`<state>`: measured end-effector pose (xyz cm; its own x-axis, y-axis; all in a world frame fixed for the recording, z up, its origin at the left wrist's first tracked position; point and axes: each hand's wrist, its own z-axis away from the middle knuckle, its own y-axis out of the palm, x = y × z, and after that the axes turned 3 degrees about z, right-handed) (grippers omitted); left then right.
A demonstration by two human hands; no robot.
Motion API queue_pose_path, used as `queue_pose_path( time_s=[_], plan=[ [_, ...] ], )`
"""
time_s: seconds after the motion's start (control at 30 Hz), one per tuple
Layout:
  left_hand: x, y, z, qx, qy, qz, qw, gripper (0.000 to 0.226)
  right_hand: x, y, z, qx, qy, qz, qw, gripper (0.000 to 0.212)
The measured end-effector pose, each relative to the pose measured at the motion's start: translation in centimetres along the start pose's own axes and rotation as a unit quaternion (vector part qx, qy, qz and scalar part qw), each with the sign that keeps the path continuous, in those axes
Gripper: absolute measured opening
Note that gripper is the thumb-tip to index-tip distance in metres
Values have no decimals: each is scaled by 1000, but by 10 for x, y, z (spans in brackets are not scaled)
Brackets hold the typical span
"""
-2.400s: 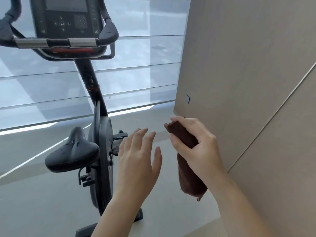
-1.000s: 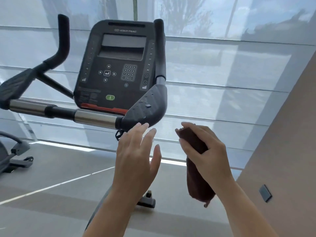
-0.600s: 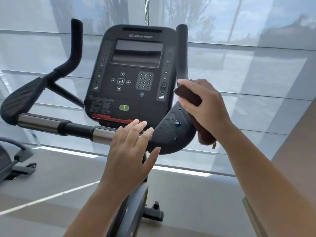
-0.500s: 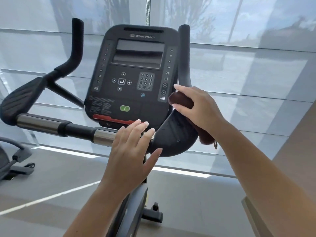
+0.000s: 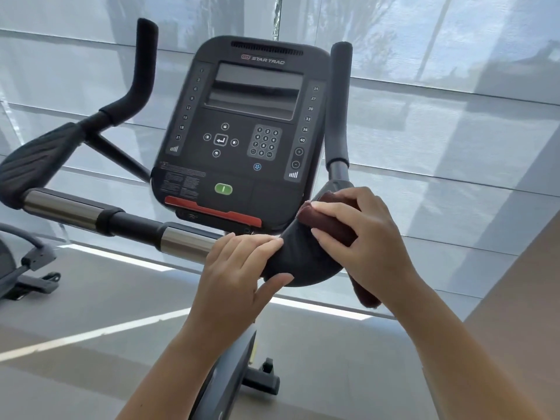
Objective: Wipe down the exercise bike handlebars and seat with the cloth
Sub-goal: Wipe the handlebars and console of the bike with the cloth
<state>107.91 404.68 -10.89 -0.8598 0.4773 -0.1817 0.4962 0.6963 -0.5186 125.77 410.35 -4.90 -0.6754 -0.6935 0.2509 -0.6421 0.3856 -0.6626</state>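
At the left of the frame the exercise bike's handlebars (image 5: 91, 212) are running as a chrome and black bar toward the centre, with one upright grip rising at the upper left and the dark console (image 5: 242, 131) sitting at upper centre. Just below centre, the left hand (image 5: 233, 277) is reaching up from the bottom edge, forearm angled up and right, its fingers (image 5: 257, 244) lying over the bar and the thumb curling beneath, clasping it. To its right, the right hand (image 5: 360, 237) is coming in from the lower right, wrist bent down, fingers closing around the rolled brown cloth (image 5: 330, 225) and pressing it onto the curved right pad (image 5: 303, 262). The cloth's loose end is hanging below the wrist.
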Motion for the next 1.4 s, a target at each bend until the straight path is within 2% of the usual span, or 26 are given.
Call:
queue_pose_path(
  time_s=[0.1,0.2,0.33,0.43,0.63,0.8,0.93,1.03,1.13,1.23,1.3,1.4],
  plan=[
    [3,3,0,-18,-18,28,999,42,6,3,15,-27,-27,-8,999,30],
    [4,4,2,-24,-30,50,998,42,-3,-1,-6,5,-33,-24,999,28],
    [2,2,1,-14,-49,62,997,43,-31,-4,-60,17,48,28,998,29],
    [0,2,1,-18,-57,69,996,43,-33,-6,-59,27,79,-15,996,29],
    [3,6,-1,-39,-53,70,995,41,6,-3,5,13,-51,-49,997,26],
    [2,6,1,-34,-63,72,995,42,-5,-16,-5,13,-32,-119,992,30],
    [1,5,1,-35,-60,72,995,43,-28,-26,-42,-69,-50,9,996,29],
    [0,4,0,-38,-58,75,995,43,-41,-21,-66,-71,-72,106,989,29],
    [-1,4,-2,-39,-58,77,995,43,-43,-7,-65,-29,-78,85,993,30],
    [-1,3,-3,-36,-59,78,995,42,-50,-13,-70,-34,-66,44,996,31],
    [0,4,-3,-35,-60,78,995,41,-58,-26,-82,-62,-73,95,991,30],
    [1,5,-3,-40,-59,81,994,41,-62,-43,-98,-128,-115,206,963,28]
  ],
)
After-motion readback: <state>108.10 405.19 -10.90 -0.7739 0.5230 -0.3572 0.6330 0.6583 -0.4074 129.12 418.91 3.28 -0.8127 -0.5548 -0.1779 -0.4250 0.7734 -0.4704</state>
